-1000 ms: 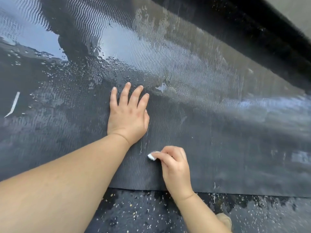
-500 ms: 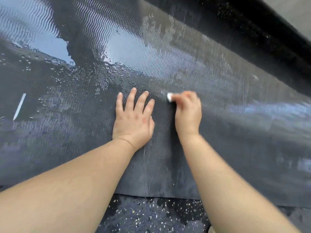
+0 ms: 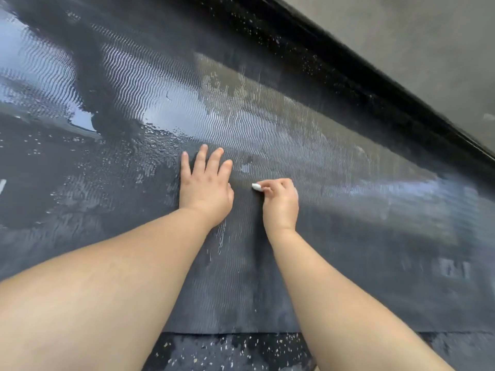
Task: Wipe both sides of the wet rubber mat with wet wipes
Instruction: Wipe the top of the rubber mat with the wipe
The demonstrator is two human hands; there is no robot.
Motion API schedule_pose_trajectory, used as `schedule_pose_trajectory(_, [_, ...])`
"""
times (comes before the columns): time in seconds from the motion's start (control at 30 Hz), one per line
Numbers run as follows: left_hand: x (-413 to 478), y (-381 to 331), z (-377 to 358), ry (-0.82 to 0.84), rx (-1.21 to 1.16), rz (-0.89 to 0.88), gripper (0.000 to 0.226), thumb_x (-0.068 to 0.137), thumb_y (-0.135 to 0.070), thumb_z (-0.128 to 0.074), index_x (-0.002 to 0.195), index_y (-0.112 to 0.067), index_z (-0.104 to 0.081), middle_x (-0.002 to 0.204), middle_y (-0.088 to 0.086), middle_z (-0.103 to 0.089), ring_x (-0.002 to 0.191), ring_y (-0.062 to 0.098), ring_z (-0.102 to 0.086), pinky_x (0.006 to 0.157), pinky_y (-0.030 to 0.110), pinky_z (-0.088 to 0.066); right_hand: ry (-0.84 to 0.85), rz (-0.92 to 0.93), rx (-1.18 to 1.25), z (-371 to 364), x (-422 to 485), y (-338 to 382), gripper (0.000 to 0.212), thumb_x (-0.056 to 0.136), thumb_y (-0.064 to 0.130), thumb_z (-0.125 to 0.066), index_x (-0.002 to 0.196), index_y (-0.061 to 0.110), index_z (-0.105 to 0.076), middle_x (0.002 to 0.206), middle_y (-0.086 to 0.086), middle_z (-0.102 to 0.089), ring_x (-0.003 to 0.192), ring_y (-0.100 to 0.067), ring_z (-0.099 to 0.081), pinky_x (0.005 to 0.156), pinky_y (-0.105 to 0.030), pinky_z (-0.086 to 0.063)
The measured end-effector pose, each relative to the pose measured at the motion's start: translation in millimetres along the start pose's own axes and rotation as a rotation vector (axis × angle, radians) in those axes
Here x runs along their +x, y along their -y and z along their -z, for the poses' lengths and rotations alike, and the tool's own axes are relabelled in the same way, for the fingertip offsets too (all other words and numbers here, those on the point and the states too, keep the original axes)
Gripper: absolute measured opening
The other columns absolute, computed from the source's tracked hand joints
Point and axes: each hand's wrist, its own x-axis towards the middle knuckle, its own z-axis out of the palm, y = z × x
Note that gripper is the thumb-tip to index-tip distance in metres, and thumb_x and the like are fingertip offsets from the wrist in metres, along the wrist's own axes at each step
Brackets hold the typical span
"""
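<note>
Lying flat on a dark speckled floor (image 3: 227,352), the mat (image 3: 348,263) fills most of the view, black with fine wavy ribs. The left hand (image 3: 205,188) presses palm-down on it, fingers straight and slightly spread, its grip wide and holding nothing. Just right of the left hand, not touching it, the right hand (image 3: 281,202) sits knuckles-up on the mat with its fingers curled. Its grip is narrow, pinching a small white wipe (image 3: 256,186). The end of the wipe pokes out toward the left hand, down at the mat's surface.

Beyond the left hand's fingertips the mat is glossy with a sheet of water (image 3: 160,103) that reflects pale light, and beads of it lie just left of the fingers. Nearer than the left hand the ribs look duller, with a few thin wet streaks beside the wrist. The mat's near edge runs straight across under both forearms, with the floor showing past it.

Far beyond and right of the left hand, a black strip (image 3: 348,84) flecked with droplets borders the mat, and a grey surface (image 3: 401,44) lies past that. Far left of the left hand, a small white streak (image 3: 2,186) sits at the view's edge.
</note>
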Motion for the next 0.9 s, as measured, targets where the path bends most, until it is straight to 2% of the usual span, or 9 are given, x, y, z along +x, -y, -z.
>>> schedule_pose_trajectory(0.07, [13.1,6.8,-1.8,-0.006,0.023,-0.025,0.054,0.095,-0.038,-0.035,0.146,-0.026,-0.025,0.157,-0.001,-0.011,0.145,0.026,0.000,0.113,0.052,0.007,-0.010,-0.063,-0.022,-7.3,28.9,4.9,0.023,0.091,0.007,-0.051,0.093,0.015,-0.072,0.102,-0.006,-0.057,0.100,-0.028,-0.050,0.077,-0.020,-0.031])
schedule_pose_trajectory(0.13, [26.9,9.8,-1.7,-0.015,0.025,-0.036,0.054,0.096,-0.038,-0.034,0.147,-0.025,-0.024,0.158,-0.001,-0.011,0.145,0.026,0.001,0.113,0.051,0.007,-0.007,-0.028,-0.050,-9.8,29.0,7.4,0.021,0.092,0.010,-0.052,0.095,0.016,-0.072,0.103,-0.005,-0.058,0.098,-0.029,-0.050,0.074,-0.014,-0.026])
schedule_pose_trajectory(0.2, [42.1,7.9,-0.6,-0.025,-0.007,-0.010,0.055,0.096,-0.039,-0.035,0.147,-0.026,-0.024,0.158,-0.001,-0.012,0.145,0.025,0.001,0.114,0.050,0.005,-0.008,0.072,-0.033,-5.0,4.9,6.4,0.014,0.088,0.008,-0.060,0.090,0.013,-0.073,0.093,-0.007,-0.060,0.087,-0.032,-0.052,0.073,-0.012,-0.024])
schedule_pose_trajectory(0.27, [53.3,6.0,-2.8,-0.049,-0.050,0.072,0.055,0.095,-0.039,-0.036,0.148,-0.026,-0.024,0.158,-0.001,-0.013,0.145,0.024,-0.001,0.114,0.049,0.005,-0.012,0.194,0.016,2.2,-29.5,-2.1,0.008,0.079,0.004,-0.071,0.079,0.012,-0.074,0.080,-0.008,-0.061,0.074,-0.029,-0.053,0.073,-0.014,-0.029])
schedule_pose_trajectory(0.4, [54.0,2.9,-11.3,-0.123,-0.037,0.135,0.057,0.093,-0.039,-0.035,0.147,-0.024,-0.029,0.156,0.000,-0.020,0.145,0.024,-0.007,0.113,0.046,0.007,0.106,0.330,0.058,10.3,-66.3,-27.0,0.012,0.073,0.006,-0.077,0.080,0.015,-0.074,0.077,0.000,-0.058,0.075,-0.021,-0.051,0.076,-0.009,-0.036])
schedule_pose_trajectory(0.57, [53.4,1.2,-9.2,-0.177,-0.041,0.152,0.055,0.089,-0.038,-0.040,0.143,-0.022,-0.040,0.152,0.002,-0.032,0.143,0.026,-0.017,0.113,0.045,0.003,0.081,0.460,0.080,2.8,23.7,-12.1,0.004,0.075,0.010,-0.070,0.076,0.009,-0.075,0.073,-0.008,-0.060,0.071,-0.025,-0.053,0.072,-0.013,-0.032])
schedule_pose_trajectory(0.73, [51.7,-1.5,-4.5,-0.171,-0.034,0.170,0.055,0.088,-0.038,-0.037,0.140,-0.021,-0.045,0.149,0.002,-0.038,0.141,0.027,-0.024,0.115,0.048,-0.006,-0.001,0.298,0.029,-12.4,151.9,12.0,0.017,0.088,0.023,-0.061,0.092,0.014,-0.075,0.091,-0.010,-0.063,0.091,-0.032,-0.051,0.076,-0.018,-0.030])
schedule_pose_trajectory(0.83, [50.9,-3.7,0.0,-0.160,-0.043,0.181,0.055,0.086,-0.037,-0.038,0.138,-0.020,-0.048,0.146,0.002,-0.042,0.140,0.027,-0.027,0.115,0.049,-0.012,0.005,0.302,0.047,-17.1,154.3,13.4,0.016,0.089,0.020,-0.061,0.094,0.013,-0.074,0.093,-0.009,-0.062,0.093,-0.031,-0.055,0.083,-0.024,-0.039])
schedule_pose_trajectory(0.9, [50.5,-4.4,1.4,-0.162,-0.039,0.179,0.054,0.086,-0.036,-0.040,0.136,-0.019,-0.050,0.145,0.003,-0.043,0.139,0.028,-0.030,0.114,0.050,-0.014,0.032,0.377,0.109,-14.4,115.6,8.4,0.010,0.084,0.014,-0.066,0.088,0.012,-0.075,0.087,-0.009,-0.062,0.083,-0.031,-0.058,0.077,-0.030,-0.045])
